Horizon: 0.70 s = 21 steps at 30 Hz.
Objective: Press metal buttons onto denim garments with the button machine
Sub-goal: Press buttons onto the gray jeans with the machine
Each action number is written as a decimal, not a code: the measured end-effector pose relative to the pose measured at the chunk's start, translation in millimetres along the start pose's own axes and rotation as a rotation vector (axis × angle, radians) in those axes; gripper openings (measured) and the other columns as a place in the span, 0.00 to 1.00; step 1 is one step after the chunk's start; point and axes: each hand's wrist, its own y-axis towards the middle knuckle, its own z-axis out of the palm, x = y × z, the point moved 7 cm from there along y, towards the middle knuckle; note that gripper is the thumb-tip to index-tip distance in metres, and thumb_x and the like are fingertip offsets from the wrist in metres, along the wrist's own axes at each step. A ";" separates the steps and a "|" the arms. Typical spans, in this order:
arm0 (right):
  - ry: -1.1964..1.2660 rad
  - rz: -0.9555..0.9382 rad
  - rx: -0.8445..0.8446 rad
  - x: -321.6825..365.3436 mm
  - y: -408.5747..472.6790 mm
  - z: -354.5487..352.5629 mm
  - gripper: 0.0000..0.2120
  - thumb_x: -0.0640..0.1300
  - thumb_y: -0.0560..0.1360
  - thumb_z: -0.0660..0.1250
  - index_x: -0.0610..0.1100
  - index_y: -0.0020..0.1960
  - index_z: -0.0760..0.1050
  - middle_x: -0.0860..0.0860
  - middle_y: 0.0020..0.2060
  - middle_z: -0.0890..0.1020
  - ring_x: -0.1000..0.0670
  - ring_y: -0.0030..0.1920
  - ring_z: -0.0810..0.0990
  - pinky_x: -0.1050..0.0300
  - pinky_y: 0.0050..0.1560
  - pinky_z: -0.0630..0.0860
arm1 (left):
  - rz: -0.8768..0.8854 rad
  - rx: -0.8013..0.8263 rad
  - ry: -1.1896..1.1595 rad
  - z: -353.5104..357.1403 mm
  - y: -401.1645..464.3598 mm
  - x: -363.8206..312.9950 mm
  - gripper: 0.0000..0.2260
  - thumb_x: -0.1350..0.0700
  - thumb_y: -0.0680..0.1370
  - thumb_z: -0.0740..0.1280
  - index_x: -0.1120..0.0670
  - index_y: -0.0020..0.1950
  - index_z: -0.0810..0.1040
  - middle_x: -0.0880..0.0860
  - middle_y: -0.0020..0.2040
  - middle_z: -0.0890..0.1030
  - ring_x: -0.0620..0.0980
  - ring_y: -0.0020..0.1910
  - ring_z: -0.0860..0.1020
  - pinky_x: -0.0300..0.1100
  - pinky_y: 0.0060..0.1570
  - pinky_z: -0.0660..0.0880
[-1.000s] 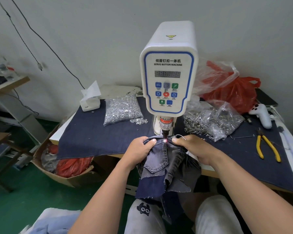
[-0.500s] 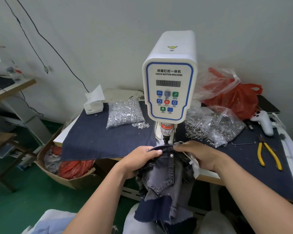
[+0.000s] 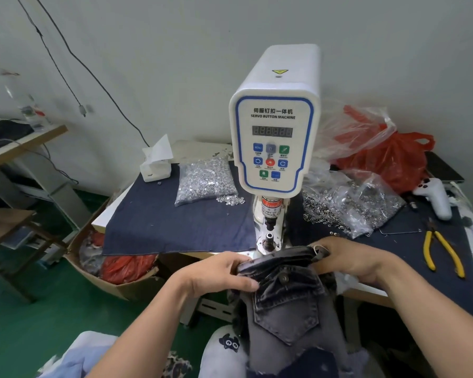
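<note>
The white servo button machine (image 3: 274, 137) stands at the table's middle, its lower die (image 3: 269, 238) bare beneath the press head. A grey denim garment (image 3: 287, 304) hangs in front of the table edge, just below the die. A metal button (image 3: 284, 278) sits on its pocket flap. My left hand (image 3: 219, 274) grips the waistband's left end. My right hand (image 3: 352, 259) grips the right end, fingers curled over the folded band.
Clear bags of silver button parts lie left (image 3: 205, 181) and right (image 3: 350, 205) of the machine on dark cloth. Yellow pliers (image 3: 443, 252), a white controller (image 3: 434, 196) and a red bag (image 3: 385, 156) sit at the right. A cardboard box (image 3: 112, 274) stands on the floor at the left.
Both hands have drawn the garment back from under the press head toward me. The die now shows bare, and a button shows on the pocket flap.
</note>
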 end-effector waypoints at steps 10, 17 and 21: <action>-0.582 -0.039 -0.202 60.9 6.0 29.0 0.18 0.69 0.69 0.73 0.58 0.48 0.75 0.67 0.39 0.81 0.67 0.40 0.78 0.70 0.41 0.73 | 0.130 -0.115 -0.183 16.8 24.0 -40.9 0.23 0.50 0.81 0.69 0.68 0.66 0.75 0.59 0.54 0.80 0.53 0.55 0.77 0.51 0.61 0.73; -0.675 0.078 -0.019 48.5 0.8 30.4 0.16 0.45 0.70 0.75 0.48 0.53 0.73 0.55 0.41 0.79 0.58 0.37 0.73 0.63 0.36 0.69 | 0.101 -0.024 -0.195 2.5 11.0 -32.7 0.13 0.61 0.79 0.73 0.57 0.63 0.79 0.52 0.53 0.83 0.48 0.52 0.80 0.41 0.56 0.78; -0.770 0.205 0.141 29.6 -4.2 35.6 0.32 0.44 0.68 0.78 0.53 0.66 0.66 0.56 0.48 0.79 0.62 0.42 0.77 0.70 0.37 0.72 | 0.082 -0.068 0.080 0.5 10.1 -25.6 0.06 0.55 0.83 0.70 0.51 0.58 0.83 0.49 0.51 0.85 0.43 0.51 0.81 0.37 0.54 0.75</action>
